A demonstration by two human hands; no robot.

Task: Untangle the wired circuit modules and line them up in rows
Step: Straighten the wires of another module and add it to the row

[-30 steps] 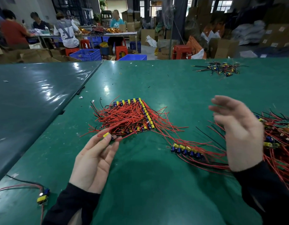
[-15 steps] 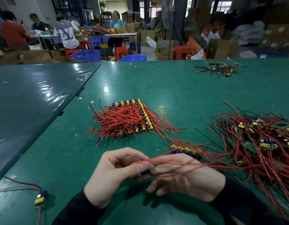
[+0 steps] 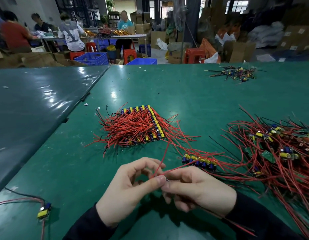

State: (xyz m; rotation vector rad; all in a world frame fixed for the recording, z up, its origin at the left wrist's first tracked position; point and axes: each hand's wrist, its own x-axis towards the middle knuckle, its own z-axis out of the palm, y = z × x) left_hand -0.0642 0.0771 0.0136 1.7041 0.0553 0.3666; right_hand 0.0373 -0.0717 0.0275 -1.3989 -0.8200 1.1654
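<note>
My left hand and my right hand meet near the table's front edge and together pinch one small module, mostly hidden by the fingers. Its red wires stick up and to the right from the pinch. Beyond the hands lies a squared stack of lined-up modules with yellow and blue parts and red wires. A short row of modules sits just past my right hand. A big tangled heap of modules with red and black wires fills the right side.
The green table abuts a darker table on the left. A single module with wires lies at the front left. A small pile of wired parts sits far right. People work at a distant bench.
My left hand left the stack's near corner and my right hand came down from above the heap. They met at the front on one module, whose wires now point upward.
</note>
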